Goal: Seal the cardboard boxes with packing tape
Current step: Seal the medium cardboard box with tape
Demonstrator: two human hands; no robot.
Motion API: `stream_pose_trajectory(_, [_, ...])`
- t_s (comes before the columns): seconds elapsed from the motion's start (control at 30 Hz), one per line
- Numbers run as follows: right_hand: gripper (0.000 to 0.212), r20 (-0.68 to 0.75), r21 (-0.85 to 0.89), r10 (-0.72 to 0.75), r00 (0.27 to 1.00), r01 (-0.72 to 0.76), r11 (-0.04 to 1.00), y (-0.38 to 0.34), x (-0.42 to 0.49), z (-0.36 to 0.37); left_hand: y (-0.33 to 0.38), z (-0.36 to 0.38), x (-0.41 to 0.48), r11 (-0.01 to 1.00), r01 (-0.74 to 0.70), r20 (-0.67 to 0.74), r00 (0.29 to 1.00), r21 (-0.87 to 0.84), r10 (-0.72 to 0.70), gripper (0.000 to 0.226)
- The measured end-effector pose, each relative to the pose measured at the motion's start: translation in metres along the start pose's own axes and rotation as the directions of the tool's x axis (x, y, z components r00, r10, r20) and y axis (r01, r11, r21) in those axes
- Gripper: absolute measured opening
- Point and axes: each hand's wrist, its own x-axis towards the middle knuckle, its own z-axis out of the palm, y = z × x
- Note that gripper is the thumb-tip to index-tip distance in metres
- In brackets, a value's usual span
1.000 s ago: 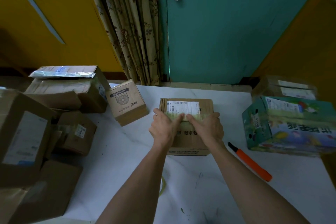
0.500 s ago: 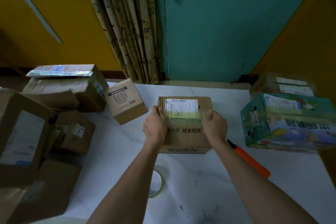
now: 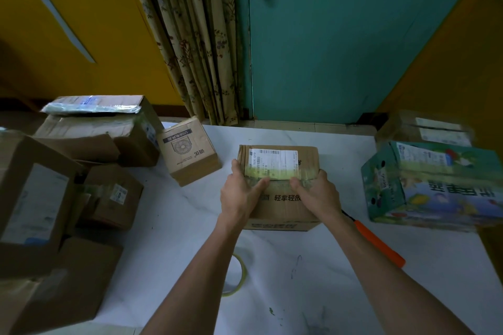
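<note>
Cardboard box (image 3: 281,207) at the middle of the white table (image 3: 343,163), with a tape strip (image 3: 280,182) across its top. Left hand (image 3: 241,196) and right hand (image 3: 317,196) lie flat on the box and grasp nothing: thumbs press the strip, fingers reach over the box's side edges. Tape roll (image 3: 239,277) lies nearer than the box, orange knife (image 3: 379,243) to the box's right.

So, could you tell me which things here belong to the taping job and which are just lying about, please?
In the job: centre box, left hand and right hand pressing its tape, tape roll.
Lying about: orange-handled cutter, fan box, green carton.
</note>
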Motion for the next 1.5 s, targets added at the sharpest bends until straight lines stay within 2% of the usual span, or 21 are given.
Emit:
stream_pose_trajectory(0.1, [0.039, 0.02, -0.009, -0.072, 0.997, 0.072, 0.997, 0.01, -0.002, -0.005, -0.009, -0.005, 0.003, 0.994, -0.087, 0.023, 0.996, 0.063, 0.085, 0.058])
stream_pose_trajectory(0.17, [0.031, 0.016, -0.037, -0.124, 0.992, 0.124, 0.992, 0.013, -0.003, -0.008, -0.016, -0.007, 0.005, 0.984, -0.13, 0.044, 0.991, 0.12, 0.126, 0.057])
stream_pose_trajectory(0.3, [0.031, -0.033, -0.057, -0.167, 0.985, 0.165, 0.985, 0.014, -0.003, -0.008, -0.02, -0.009, 0.007, 0.973, -0.182, 0.055, 0.983, 0.139, 0.176, 0.054])
stream_pose_trajectory(0.4, [0.036, -0.042, -0.01, -0.119, 0.992, 0.119, 0.993, 0.011, -0.007, -0.009, -0.014, -0.01, 0.006, 0.98, -0.158, 0.062, 0.987, 0.124, 0.151, 0.049])
stream_pose_trajectory(0.47, [0.046, -0.01, 0.008, -0.031, 0.999, 0.031, 0.999, 0.002, -0.01, -0.009, -0.005, -0.012, 0.007, 0.992, -0.052, 0.085, 0.995, 0.117, 0.042, 0.05])
stream_pose_trajectory(0.6, [0.096, -0.018, -0.116, 0.136, 0.991, -0.137, 0.984, -0.017, -0.008, -0.003, 0.014, -0.005, 0.004, 0.973, 0.17, 0.092, 0.978, 0.158, -0.186, 0.091])
stream_pose_trajectory(0.67, [0.101, -0.038, -0.088, 0.177, 0.984, -0.179, 0.98, -0.021, -0.004, -0.001, 0.018, -0.001, 0.006, 0.961, 0.224, 0.038, 0.972, 0.162, -0.233, 0.097])
stream_pose_trajectory(0.77, [0.091, -0.095, -0.083, 0.163, 0.982, -0.171, 0.982, -0.018, 0.001, 0.003, 0.016, 0.002, 0.009, 0.969, 0.201, -0.008, 0.979, 0.142, -0.202, 0.081])
stream_pose_trajectory(0.87, [0.069, -0.197, -0.118, 0.092, 0.976, -0.117, 0.986, -0.01, 0.002, 0.009, 0.01, 0.003, 0.007, 0.982, 0.14, -0.051, 0.99, 0.128, -0.135, 0.055])
stream_pose_trajectory(0.93, [0.057, -0.269, -0.082, 0.051, 0.962, -0.076, 0.994, -0.004, 0.005, 0.011, 0.006, 0.003, 0.009, 0.986, 0.12, -0.077, 0.991, 0.116, -0.112, 0.045])
stream_pose_trajectory(1.03, [0.057, -0.336, -0.035, 0.009, 0.942, -0.022, 0.999, 0.0, 0.008, 0.008, 0.0, 0.002, 0.014, 0.994, 0.088, -0.106, 0.991, 0.069, -0.08, 0.041])
stream_pose_trajectory(1.1, [0.058, -0.34, -0.042, -0.01, 0.94, -0.004, 0.999, 0.001, 0.009, 0.008, -0.003, 0.0, 0.016, 0.998, 0.045, -0.149, 0.988, 0.048, -0.037, 0.046])
stream_pose_trajectory(1.17, [0.058, -0.314, -0.038, -0.009, 0.949, -0.003, 0.999, 0.001, 0.01, 0.007, -0.007, -0.002, 0.018, 0.998, 0.006, -0.162, 0.987, 0.06, 0.004, 0.054])
stream_pose_trajectory(1.23, [0.057, -0.248, 0.016, 0.011, 0.969, -0.007, 1.0, 0.002, 0.009, 0.003, -0.009, -0.005, 0.019, 0.998, 0.004, -0.114, 0.993, 0.061, 0.003, 0.062])
stream_pose_trajectory(1.33, [0.036, -0.004, 0.176, 0.001, 1.0, 0.0, 0.984, 0.009, 0.004, -0.004, -0.014, -0.012, 0.016, 0.999, 0.027, 0.077, 0.997, -0.023, -0.025, 0.072])
stream_pose_trajectory(1.37, [0.031, 0.072, 0.232, -0.01, 0.997, -0.007, 0.973, 0.012, 0.001, -0.006, -0.016, -0.015, 0.011, 0.995, 0.058, 0.146, 0.988, -0.079, -0.046, 0.083])
stream_pose_trajectory(1.4, [0.036, 0.117, 0.285, -0.011, 0.993, -0.023, 0.958, 0.015, -0.003, -0.008, -0.019, -0.014, 0.005, 0.99, 0.087, 0.188, 0.98, -0.111, -0.065, 0.097])
stream_pose_trajectory(1.43, [0.041, 0.129, 0.314, -0.007, 0.992, -0.034, 0.949, 0.02, -0.004, -0.007, -0.024, -0.013, 0.0, 0.988, 0.109, 0.206, 0.975, -0.112, -0.084, 0.1])
stream_pose_trajectory(1.5, [0.05, 0.112, 0.309, -0.004, 0.994, -0.031, 0.951, 0.024, -0.006, -0.004, -0.032, -0.005, -0.004, 0.989, 0.11, 0.172, 0.981, -0.103, -0.091, 0.066])
